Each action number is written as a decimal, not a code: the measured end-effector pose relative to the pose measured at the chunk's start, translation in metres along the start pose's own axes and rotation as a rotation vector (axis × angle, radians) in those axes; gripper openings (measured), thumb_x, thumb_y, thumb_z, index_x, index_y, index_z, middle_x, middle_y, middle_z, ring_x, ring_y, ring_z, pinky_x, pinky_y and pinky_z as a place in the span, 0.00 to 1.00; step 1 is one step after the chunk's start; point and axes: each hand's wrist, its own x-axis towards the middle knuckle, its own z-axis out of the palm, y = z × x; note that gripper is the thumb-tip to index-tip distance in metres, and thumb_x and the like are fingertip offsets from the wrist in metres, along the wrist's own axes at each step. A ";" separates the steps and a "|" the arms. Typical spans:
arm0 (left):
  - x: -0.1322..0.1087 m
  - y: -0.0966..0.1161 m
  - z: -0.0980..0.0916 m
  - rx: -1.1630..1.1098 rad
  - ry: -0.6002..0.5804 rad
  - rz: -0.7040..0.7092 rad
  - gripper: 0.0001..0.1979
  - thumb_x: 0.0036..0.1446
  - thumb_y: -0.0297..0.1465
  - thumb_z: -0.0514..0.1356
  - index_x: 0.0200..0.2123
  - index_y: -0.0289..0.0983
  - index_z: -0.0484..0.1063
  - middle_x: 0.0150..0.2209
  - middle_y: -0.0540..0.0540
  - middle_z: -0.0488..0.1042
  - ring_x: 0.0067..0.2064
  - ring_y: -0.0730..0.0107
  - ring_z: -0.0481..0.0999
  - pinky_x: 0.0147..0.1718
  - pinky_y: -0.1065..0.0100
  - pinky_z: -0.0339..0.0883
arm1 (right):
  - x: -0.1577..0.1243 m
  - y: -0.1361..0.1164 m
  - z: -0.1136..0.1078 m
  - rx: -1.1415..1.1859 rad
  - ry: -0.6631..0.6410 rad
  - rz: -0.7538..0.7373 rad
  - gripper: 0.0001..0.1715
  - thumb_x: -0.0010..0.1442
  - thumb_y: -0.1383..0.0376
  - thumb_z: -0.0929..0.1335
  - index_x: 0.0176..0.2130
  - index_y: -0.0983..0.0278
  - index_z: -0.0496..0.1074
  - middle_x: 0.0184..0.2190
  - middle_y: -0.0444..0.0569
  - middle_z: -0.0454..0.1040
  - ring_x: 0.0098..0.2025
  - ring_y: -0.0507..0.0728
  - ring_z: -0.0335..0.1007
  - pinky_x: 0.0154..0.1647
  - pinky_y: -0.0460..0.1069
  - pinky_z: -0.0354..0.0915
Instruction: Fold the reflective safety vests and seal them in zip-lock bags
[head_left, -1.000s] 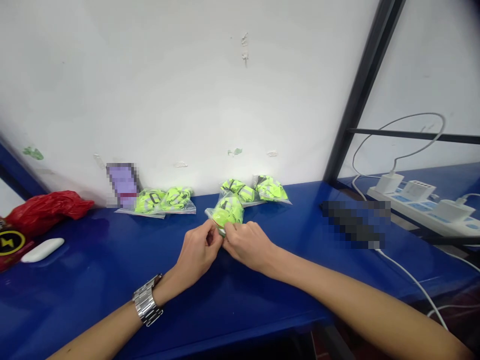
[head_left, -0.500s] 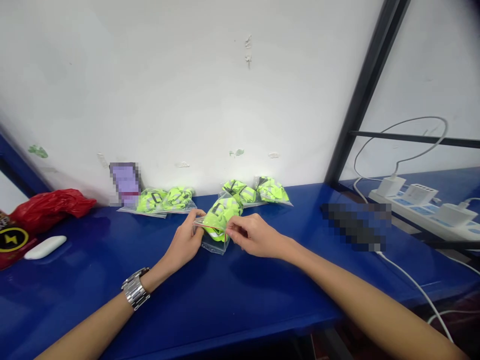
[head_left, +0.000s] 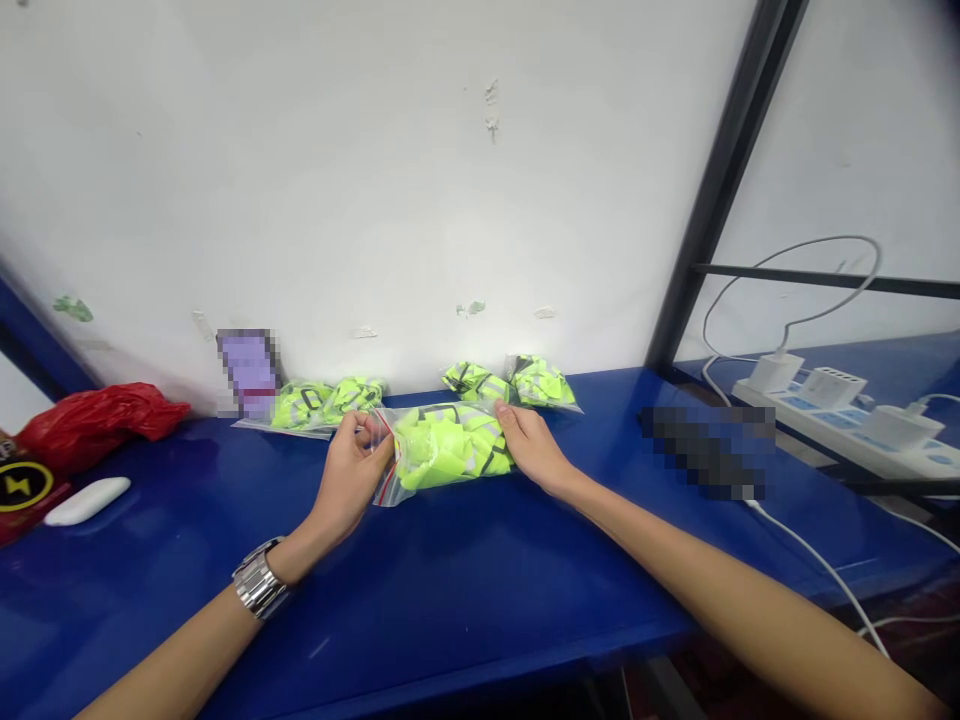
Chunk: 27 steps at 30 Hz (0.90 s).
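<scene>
A clear zip bag [head_left: 450,447] with folded neon-yellow cloth, grey bands and black trim inside is held between my two hands, lying sideways. My left hand [head_left: 352,465] pinches its red-striped zip end at the left. At the right end, my right hand [head_left: 531,445] grips the filled part, thumb on top and the other fingers mostly hidden behind. Behind it by the wall, two similar bags [head_left: 544,382] sit to the right. Two more bags [head_left: 300,405] lie to the left, side by side.
Blurred phone-like thing [head_left: 250,370] leans on the wall [head_left: 420,200]. A red plastic bag [head_left: 112,420] and a white oval case [head_left: 88,500] lie left on the blue table [head_left: 375,620]. To the right are a blurred dark device [head_left: 697,450], cables and a power strip [head_left: 847,420].
The held bag has turned from upright to sideways, its zip end now pointing left. My right hand has moved from the zip edge to the bag's right end.
</scene>
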 end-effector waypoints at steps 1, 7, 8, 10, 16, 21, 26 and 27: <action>0.001 -0.002 -0.002 0.076 0.026 0.050 0.17 0.46 0.33 0.63 0.29 0.40 0.54 0.24 0.58 0.63 0.21 0.78 0.66 0.20 0.75 0.62 | 0.001 0.000 0.000 -0.018 0.025 0.002 0.28 0.66 0.47 0.53 0.23 0.61 0.53 0.19 0.42 0.59 0.23 0.52 0.55 0.25 0.47 0.46; -0.003 -0.004 -0.006 0.508 0.018 0.295 0.14 0.59 0.40 0.55 0.26 0.37 0.66 0.37 0.45 0.67 0.40 0.66 0.71 0.34 0.69 0.69 | 0.006 0.001 -0.005 -0.161 0.189 -0.044 0.25 0.66 0.52 0.54 0.21 0.60 0.52 0.18 0.44 0.58 0.22 0.53 0.54 0.26 0.49 0.46; -0.005 -0.004 -0.005 0.506 -0.020 0.255 0.15 0.59 0.42 0.54 0.31 0.36 0.69 0.42 0.43 0.67 0.42 0.64 0.71 0.34 0.68 0.70 | 0.006 0.001 -0.006 -0.185 0.205 -0.069 0.25 0.67 0.53 0.53 0.21 0.60 0.52 0.18 0.44 0.58 0.22 0.53 0.54 0.26 0.49 0.47; -0.007 -0.004 -0.003 0.430 -0.115 0.165 0.20 0.59 0.46 0.54 0.42 0.36 0.70 0.50 0.39 0.65 0.45 0.61 0.72 0.36 0.64 0.72 | 0.006 0.001 -0.008 -0.222 0.225 -0.122 0.25 0.67 0.54 0.53 0.21 0.60 0.51 0.17 0.43 0.57 0.21 0.53 0.53 0.26 0.50 0.47; -0.006 -0.004 -0.002 0.015 -0.478 -0.079 0.31 0.54 0.52 0.59 0.53 0.36 0.68 0.53 0.37 0.71 0.51 0.54 0.73 0.49 0.59 0.68 | 0.004 0.000 -0.008 -0.270 0.263 -0.233 0.25 0.68 0.55 0.53 0.21 0.59 0.49 0.15 0.41 0.53 0.18 0.52 0.50 0.25 0.50 0.45; -0.012 -0.004 -0.003 -0.110 -0.573 -0.178 0.37 0.46 0.52 0.66 0.54 0.35 0.70 0.46 0.37 0.77 0.47 0.51 0.76 0.44 0.59 0.71 | 0.000 -0.005 -0.011 -0.245 0.328 -0.316 0.29 0.69 0.54 0.53 0.19 0.60 0.44 0.13 0.40 0.48 0.17 0.50 0.45 0.22 0.50 0.43; -0.019 0.006 0.007 -0.170 -0.571 -0.225 0.31 0.46 0.50 0.67 0.48 0.34 0.75 0.38 0.39 0.80 0.43 0.52 0.78 0.41 0.60 0.72 | 0.001 -0.005 -0.010 -0.156 0.379 -0.331 0.31 0.69 0.52 0.54 0.19 0.61 0.44 0.14 0.39 0.46 0.17 0.48 0.44 0.21 0.48 0.44; -0.019 0.008 0.008 -0.168 -0.550 -0.215 0.29 0.46 0.48 0.68 0.47 0.34 0.76 0.36 0.40 0.80 0.42 0.53 0.78 0.40 0.61 0.72 | 0.002 -0.005 -0.010 -0.146 0.381 -0.331 0.31 0.68 0.51 0.54 0.18 0.61 0.44 0.14 0.39 0.46 0.17 0.48 0.44 0.21 0.48 0.44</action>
